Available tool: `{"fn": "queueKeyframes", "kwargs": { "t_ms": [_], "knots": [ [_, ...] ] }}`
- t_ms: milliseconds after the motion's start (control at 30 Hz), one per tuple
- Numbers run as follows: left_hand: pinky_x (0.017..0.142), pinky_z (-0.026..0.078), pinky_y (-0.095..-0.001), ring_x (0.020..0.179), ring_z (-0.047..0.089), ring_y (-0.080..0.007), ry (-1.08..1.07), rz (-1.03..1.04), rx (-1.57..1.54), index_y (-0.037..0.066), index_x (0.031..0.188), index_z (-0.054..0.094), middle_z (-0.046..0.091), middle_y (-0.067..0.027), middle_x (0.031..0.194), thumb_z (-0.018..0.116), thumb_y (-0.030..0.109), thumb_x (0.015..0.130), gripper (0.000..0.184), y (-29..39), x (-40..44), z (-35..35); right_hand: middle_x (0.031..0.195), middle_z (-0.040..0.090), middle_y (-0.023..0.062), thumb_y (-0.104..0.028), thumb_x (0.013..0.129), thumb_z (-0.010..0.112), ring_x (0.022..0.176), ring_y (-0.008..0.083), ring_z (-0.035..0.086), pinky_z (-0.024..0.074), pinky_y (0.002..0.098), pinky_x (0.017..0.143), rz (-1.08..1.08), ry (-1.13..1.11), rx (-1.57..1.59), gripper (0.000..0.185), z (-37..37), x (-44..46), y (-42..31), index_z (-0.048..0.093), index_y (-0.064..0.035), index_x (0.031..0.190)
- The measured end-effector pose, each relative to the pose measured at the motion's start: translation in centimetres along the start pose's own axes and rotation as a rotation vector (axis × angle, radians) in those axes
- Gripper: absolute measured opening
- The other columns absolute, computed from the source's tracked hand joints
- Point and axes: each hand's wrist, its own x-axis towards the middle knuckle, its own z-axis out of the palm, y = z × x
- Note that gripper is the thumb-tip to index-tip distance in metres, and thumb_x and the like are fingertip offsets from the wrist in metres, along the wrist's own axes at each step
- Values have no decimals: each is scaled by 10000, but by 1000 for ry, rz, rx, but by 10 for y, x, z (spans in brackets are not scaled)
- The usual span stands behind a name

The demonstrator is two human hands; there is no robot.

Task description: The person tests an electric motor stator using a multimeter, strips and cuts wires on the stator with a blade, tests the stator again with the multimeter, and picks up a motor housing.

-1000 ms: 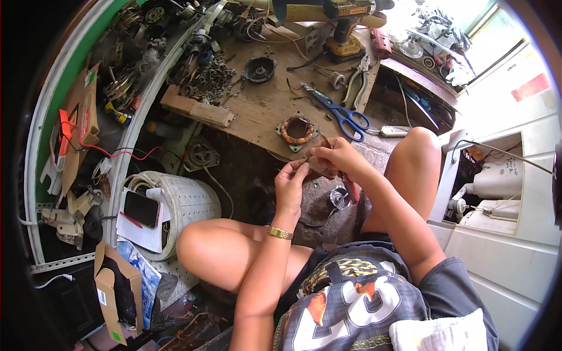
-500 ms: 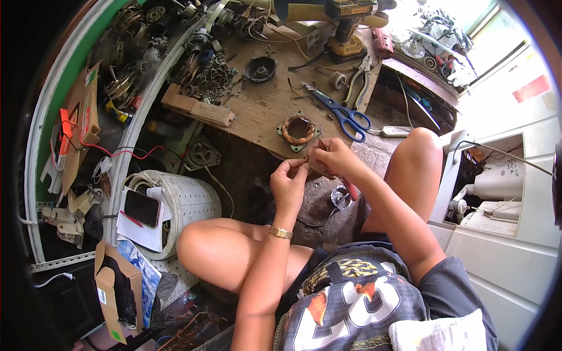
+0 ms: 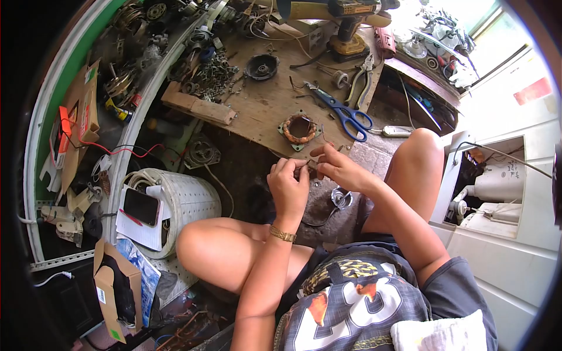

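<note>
My left hand (image 3: pixel 288 182) is closed in a pinch on a small dark piece that I cannot make out, just past the board's front edge. Beside it, my right hand (image 3: pixel 344 169) has its index finger lifted and its other fingers bent around the same spot; what they grip is hidden. Just beyond my fingertips a ring-shaped stator with copper windings (image 3: pixel 299 129) lies on the wooden board, thin wire ends rising by its right side. Below my right hand, a shiny round metal part (image 3: pixel 341 198) rests on the stone block with a dark cord near it.
Blue-handled scissors (image 3: pixel 345 116), pliers (image 3: pixel 362 79) and a yellow cordless drill (image 3: pixel 346 35) occupy the board's right side. A screw pile (image 3: pixel 213 79) and a black round cover (image 3: pixel 261 67) are farther left. A phone (image 3: pixel 141 208) lies on papers atop a white drum (image 3: pixel 196 193).
My right hand has shifted slightly, its index finger lifting away from the pinch. The red handle under that hand no longer shows. My left hand stays nearly in place.
</note>
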Motion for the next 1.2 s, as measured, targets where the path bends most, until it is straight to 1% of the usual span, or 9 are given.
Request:
{"fn": "queueKeyframes", "kwargs": {
  "t_ms": [133,333,500,600,700,900,1033,1100,1200],
  "knots": [
    [683,419,-409,754,554,-278,-9,58,159,72,814,655,584,-72,752,685,38,753,76,10,1,-5,873,586,85,-46,953,473,828,151,560,467,308,768,0,-35,-19,283,0,5,0,422,20,1224],
    [692,413,-397,760,552,-271,-26,95,258,81,802,648,586,-56,766,691,58,746,74,13,5,-9,832,578,80,-19,946,471,797,151,549,465,309,747,-6,-11,-97,251,3,5,-4,429,-3,1193],
    [700,422,-417,777,546,-288,-63,47,186,80,773,637,588,-61,779,693,100,750,63,9,6,-7,833,596,99,-25,945,473,785,162,564,472,318,728,-27,26,-111,202,6,6,-1,434,-5,1142],
    [707,427,-426,788,548,-300,-66,64,174,76,759,630,593,-65,783,692,120,757,76,9,9,-6,834,629,131,-46,934,487,797,206,619,483,344,717,-19,84,-168,193,9,5,-6,438,-5,1116],
    [710,430,-423,791,556,-304,-86,91,205,70,746,623,608,-67,783,692,118,760,85,12,13,-9,868,667,198,-171,915,485,894,368,646,478,437,767,-1,123,-247,244,9,2,-14,465,-36,1118],
    [667,447,-413,674,580,-293,-93,108,163,37,724,623,629,-91,689,716,78,745,104,6,16,-7,982,643,255,-190,901,479,980,435,594,454,496,828,-30,181,-395,257,12,4,-7,469,-25,1097],
    [717,474,-457,761,601,-348,-196,-128,13,34,720,623,665,-128,766,689,126,775,126,12,15,-9,984,646,253,-184,896,486,988,425,599,457,487,835,-39,189,-402,267,13,8,-5,469,-15,1102],
    [715,482,-457,762,608,-344,-188,-136,43,34,721,630,661,-129,748,692,133,771,127,11,17,-14,989,651,248,-194,893,503,993,412,608,462,476,841,-36,158,-408,298,9,12,-3,469,-7,1123],
    [667,504,-403,703,643,-296,-160,-227,19,30,762,657,668,-127,727,681,146,784,120,6,32,-35,872,664,166,-207,873,624,874,294,647,478,389,770,21,139,-362,389,3,3,-11,462,-13,1168]
  ]
}}
